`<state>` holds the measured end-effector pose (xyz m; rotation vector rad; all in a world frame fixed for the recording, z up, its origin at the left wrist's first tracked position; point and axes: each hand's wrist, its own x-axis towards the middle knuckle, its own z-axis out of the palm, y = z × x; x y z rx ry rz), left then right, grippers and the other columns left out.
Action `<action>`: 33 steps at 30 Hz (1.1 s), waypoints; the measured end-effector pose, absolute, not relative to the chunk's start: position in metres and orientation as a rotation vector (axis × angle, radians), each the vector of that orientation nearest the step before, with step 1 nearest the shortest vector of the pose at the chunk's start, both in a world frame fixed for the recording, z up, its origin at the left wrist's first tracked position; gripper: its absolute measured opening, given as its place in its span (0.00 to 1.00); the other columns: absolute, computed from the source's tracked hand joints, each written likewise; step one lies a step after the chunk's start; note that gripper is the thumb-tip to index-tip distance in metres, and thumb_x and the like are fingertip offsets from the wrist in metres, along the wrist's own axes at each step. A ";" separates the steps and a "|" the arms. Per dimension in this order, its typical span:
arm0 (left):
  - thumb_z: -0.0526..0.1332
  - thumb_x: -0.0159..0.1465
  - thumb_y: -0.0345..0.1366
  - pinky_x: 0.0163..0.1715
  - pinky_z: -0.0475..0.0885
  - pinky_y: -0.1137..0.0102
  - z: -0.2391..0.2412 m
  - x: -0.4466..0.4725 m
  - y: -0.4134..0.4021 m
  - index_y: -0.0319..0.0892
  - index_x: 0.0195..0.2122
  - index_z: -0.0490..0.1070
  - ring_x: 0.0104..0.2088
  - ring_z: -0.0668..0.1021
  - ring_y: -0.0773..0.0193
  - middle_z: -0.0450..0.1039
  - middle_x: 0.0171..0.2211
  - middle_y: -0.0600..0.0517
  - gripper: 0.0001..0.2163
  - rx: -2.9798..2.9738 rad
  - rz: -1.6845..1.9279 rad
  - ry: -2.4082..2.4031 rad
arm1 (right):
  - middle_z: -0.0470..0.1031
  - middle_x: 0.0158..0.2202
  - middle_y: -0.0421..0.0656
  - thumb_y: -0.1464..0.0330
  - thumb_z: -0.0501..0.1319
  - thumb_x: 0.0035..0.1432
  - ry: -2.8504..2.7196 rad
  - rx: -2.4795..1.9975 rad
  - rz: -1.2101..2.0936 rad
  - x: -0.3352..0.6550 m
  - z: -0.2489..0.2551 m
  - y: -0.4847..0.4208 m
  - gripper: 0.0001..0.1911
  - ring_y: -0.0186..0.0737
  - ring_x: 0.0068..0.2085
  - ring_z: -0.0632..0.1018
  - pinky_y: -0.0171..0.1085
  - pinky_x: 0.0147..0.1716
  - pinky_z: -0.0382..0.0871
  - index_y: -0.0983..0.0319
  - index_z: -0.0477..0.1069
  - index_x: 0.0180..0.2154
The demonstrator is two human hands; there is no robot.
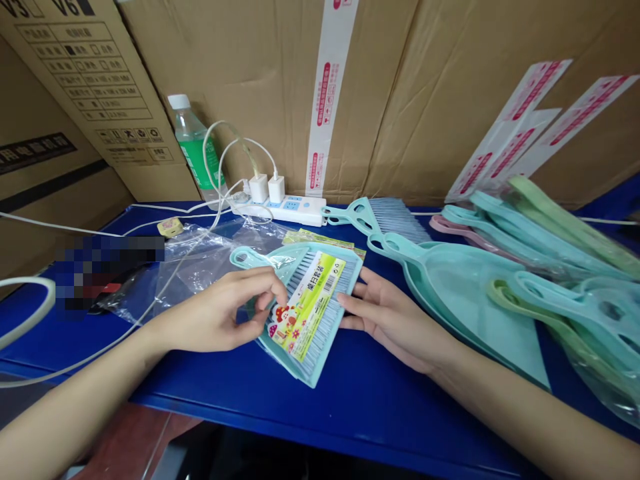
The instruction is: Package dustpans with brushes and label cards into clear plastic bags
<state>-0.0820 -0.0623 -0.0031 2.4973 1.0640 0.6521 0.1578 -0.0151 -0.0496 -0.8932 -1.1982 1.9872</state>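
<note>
A small light-blue dustpan (320, 373) is tilted up in front of me, with a grey-blue bristled brush (327, 337) lying in it. Across the bristles sits a yellow-green printed label card (313, 300). My right hand (385, 313) grips the dustpan's right edge, thumb in front and fingers behind. My left hand (230, 307) is closed at the left side of the set, its curled fingers against the card's edge; the fingertips are partly hidden. Behind it are more label cards (360, 253) and clear plastic bags (190, 257).
Right of the hands lie a loose brush (397, 217), a larger dustpan (475, 287) and several bagged sets (565, 233). A power strip (305, 210) with white cables and a bottle (197, 150) stand before cardboard boxes (250, 60). The blue table's (350, 413) front edge is near me.
</note>
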 end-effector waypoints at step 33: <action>0.57 0.66 0.24 0.33 0.71 0.72 -0.007 -0.075 -0.068 0.42 0.40 0.68 0.33 0.73 0.67 0.70 0.33 0.52 0.06 2.546 0.842 0.957 | 0.80 0.46 0.45 0.67 0.70 0.53 -1.128 -0.888 1.982 0.157 -0.052 -0.015 0.22 0.46 0.47 0.81 0.53 0.52 0.74 0.57 0.68 0.49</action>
